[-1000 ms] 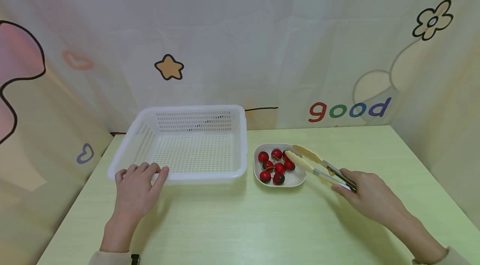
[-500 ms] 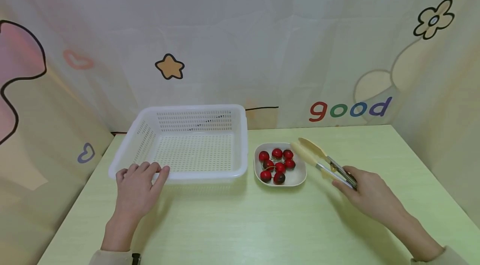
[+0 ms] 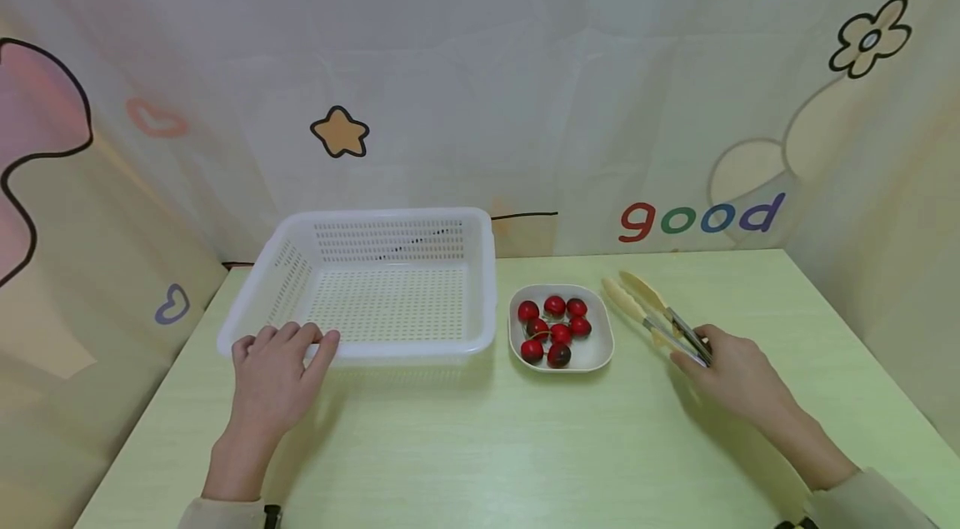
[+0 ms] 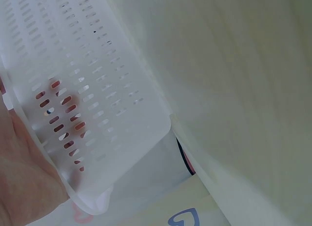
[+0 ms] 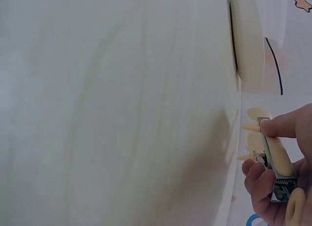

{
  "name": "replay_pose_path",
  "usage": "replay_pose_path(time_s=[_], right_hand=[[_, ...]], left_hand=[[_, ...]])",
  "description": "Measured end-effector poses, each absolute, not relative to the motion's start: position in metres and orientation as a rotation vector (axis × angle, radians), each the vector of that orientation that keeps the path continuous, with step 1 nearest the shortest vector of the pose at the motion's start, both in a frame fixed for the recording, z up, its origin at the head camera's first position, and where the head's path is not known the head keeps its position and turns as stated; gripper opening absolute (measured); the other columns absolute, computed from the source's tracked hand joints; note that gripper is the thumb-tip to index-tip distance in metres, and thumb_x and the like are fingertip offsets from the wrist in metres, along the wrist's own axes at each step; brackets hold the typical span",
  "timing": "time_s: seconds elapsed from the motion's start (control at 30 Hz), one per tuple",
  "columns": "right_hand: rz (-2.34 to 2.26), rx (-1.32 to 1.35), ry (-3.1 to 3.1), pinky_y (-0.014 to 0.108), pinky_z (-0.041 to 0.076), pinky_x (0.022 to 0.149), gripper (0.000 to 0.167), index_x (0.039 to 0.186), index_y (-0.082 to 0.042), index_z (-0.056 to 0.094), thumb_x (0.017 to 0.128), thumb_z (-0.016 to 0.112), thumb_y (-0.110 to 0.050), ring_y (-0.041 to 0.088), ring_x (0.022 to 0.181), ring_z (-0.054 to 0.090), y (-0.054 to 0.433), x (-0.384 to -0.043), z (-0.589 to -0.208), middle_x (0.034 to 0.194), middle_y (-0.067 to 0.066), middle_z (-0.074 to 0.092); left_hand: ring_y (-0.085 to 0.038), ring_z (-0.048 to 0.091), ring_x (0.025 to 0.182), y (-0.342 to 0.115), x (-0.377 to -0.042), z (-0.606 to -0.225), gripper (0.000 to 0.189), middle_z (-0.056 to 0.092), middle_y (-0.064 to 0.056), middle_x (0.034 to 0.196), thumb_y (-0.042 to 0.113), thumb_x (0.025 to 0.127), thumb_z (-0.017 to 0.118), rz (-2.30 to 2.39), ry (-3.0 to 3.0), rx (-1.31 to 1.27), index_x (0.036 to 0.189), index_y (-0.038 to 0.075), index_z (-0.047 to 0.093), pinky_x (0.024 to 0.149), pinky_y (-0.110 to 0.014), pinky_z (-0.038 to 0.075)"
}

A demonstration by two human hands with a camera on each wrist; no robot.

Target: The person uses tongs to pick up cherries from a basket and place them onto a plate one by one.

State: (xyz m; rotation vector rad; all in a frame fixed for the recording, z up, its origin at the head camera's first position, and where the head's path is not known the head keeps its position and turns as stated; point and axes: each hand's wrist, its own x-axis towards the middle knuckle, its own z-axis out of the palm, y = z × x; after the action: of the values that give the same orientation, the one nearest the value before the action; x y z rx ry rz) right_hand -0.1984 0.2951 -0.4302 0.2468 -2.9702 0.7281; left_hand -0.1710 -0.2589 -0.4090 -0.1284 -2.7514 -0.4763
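Observation:
In the head view, my left hand (image 3: 272,383) holds the near left rim of a white slotted plastic basket (image 3: 420,348), fingers curled over the edge. The left wrist view shows those fingers through the slots of the basket wall (image 4: 122,84). On the right, my right hand (image 3: 738,379) grips a pair of tongs (image 3: 660,316) with metal arms and cream tips. The tips stand apart, with nothing between them, just right of a small white dish (image 3: 596,356). Several dark red cherries (image 3: 560,334) lie in that dish. In the right wrist view, thumb and fingers wrap the tongs' handle (image 5: 279,157).
Everything stands on a pale green table (image 3: 450,446). Behind it hangs a printed curtain (image 3: 570,112), which also runs down both sides. The dish sits close to the basket's right side.
The tongs have moved right, away from over the cherries to beside the dish, as my right hand drew back slightly. The left hand and basket stay put.

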Motion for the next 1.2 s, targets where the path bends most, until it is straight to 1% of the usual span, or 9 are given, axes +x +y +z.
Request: replay_pose_path(time_s=[0.23, 0.43, 0.6, 0.7, 0.83, 0.97, 1.07, 1.13, 1.2], right_hand=[[0.723, 0.210, -2.993, 0.035, 0.038, 0.054, 0.052, 0.118, 0.016, 0.055, 0.096, 0.070, -0.028, 0.023, 0.067, 0.051, 0.295, -0.207, -0.433, 0.078, 0.009, 0.059], [0.736, 0.162, -3.012, 0.036, 0.038, 0.053, 0.056, 0.121, 0.016, 0.054, 0.098, 0.069, -0.033, 0.024, 0.067, 0.053, 0.297, -0.212, -0.435, 0.081, 0.012, 0.061], [0.720, 0.181, -2.999, 0.039, 0.042, 0.058, 0.055, 0.118, 0.017, 0.054, 0.098, 0.070, -0.031, 0.027, 0.072, 0.055, 0.299, -0.214, -0.438, 0.088, 0.018, 0.061], [0.727, 0.193, -3.004, 0.039, 0.042, 0.060, 0.052, 0.115, 0.018, 0.053, 0.097, 0.071, -0.028, 0.028, 0.074, 0.053, 0.300, -0.212, -0.440, 0.087, 0.018, 0.058], [0.748, 0.197, -3.022, 0.036, 0.039, 0.056, 0.051, 0.115, 0.017, 0.052, 0.096, 0.071, -0.027, 0.025, 0.070, 0.050, 0.301, -0.210, -0.440, 0.083, 0.013, 0.054], [0.755, 0.190, -3.047, 0.035, 0.040, 0.053, 0.051, 0.115, 0.016, 0.051, 0.097, 0.070, -0.028, 0.023, 0.067, 0.050, 0.300, -0.208, -0.440, 0.081, 0.011, 0.052], [0.720, 0.197, -3.074, 0.036, 0.040, 0.053, 0.053, 0.114, 0.014, 0.050, 0.097, 0.070, -0.031, 0.023, 0.067, 0.051, 0.299, -0.206, -0.439, 0.080, 0.010, 0.052], [0.671, 0.204, -3.078, 0.040, 0.043, 0.055, 0.058, 0.116, 0.015, 0.050, 0.096, 0.070, -0.035, 0.027, 0.070, 0.055, 0.299, -0.204, -0.438, 0.084, 0.015, 0.055], [0.598, 0.200, -3.068, 0.047, 0.048, 0.059, 0.064, 0.120, 0.017, 0.049, 0.095, 0.071, -0.038, 0.036, 0.077, 0.058, 0.299, -0.201, -0.437, 0.091, 0.025, 0.058]], left_hand=[[-0.040, 0.055, 0.098, -0.260, -0.171, -0.409, 0.050, 0.068, -0.009, 0.101, 0.051, 0.108, 0.042, -0.471, -2.765, -0.128, 0.100, 0.010, 0.070, 0.096, -0.066, 0.026], [-0.039, 0.054, 0.100, -0.261, -0.170, -0.409, 0.050, 0.068, -0.009, 0.101, 0.051, 0.108, 0.041, -0.473, -2.770, -0.116, 0.102, 0.010, 0.070, 0.097, -0.066, 0.025], [-0.039, 0.054, 0.099, -0.261, -0.168, -0.409, 0.048, 0.067, -0.008, 0.098, 0.050, 0.108, 0.043, -0.479, -2.753, -0.121, 0.100, 0.010, 0.070, 0.097, -0.065, 0.025], [-0.040, 0.055, 0.099, -0.261, -0.168, -0.409, 0.047, 0.067, -0.009, 0.098, 0.049, 0.108, 0.044, -0.486, -2.742, -0.127, 0.099, 0.010, 0.070, 0.097, -0.065, 0.025], [-0.041, 0.055, 0.101, -0.261, -0.168, -0.410, 0.047, 0.067, -0.010, 0.099, 0.048, 0.108, 0.045, -0.491, -2.730, -0.131, 0.098, 0.010, 0.069, 0.098, -0.066, 0.025], [-0.043, 0.052, 0.107, -0.262, -0.167, -0.411, 0.046, 0.066, -0.013, 0.106, 0.047, 0.108, 0.045, -0.514, -2.711, -0.135, 0.096, 0.010, 0.069, 0.101, -0.068, 0.022], [-0.046, 0.048, 0.114, -0.262, -0.167, -0.411, 0.045, 0.063, -0.016, 0.115, 0.047, 0.108, 0.046, -0.538, -2.701, -0.132, 0.093, 0.010, 0.067, 0.102, -0.071, 0.016], [-0.048, 0.045, 0.119, -0.262, -0.166, -0.411, 0.043, 0.060, -0.018, 0.122, 0.047, 0.108, 0.046, -0.552, -2.699, -0.130, 0.094, 0.011, 0.067, 0.103, -0.074, 0.013], [-0.049, 0.042, 0.124, -0.262, -0.165, -0.411, 0.042, 0.057, -0.020, 0.130, 0.047, 0.108, 0.046, -0.552, -2.706, -0.139, 0.102, 0.012, 0.067, 0.103, -0.076, 0.010]])
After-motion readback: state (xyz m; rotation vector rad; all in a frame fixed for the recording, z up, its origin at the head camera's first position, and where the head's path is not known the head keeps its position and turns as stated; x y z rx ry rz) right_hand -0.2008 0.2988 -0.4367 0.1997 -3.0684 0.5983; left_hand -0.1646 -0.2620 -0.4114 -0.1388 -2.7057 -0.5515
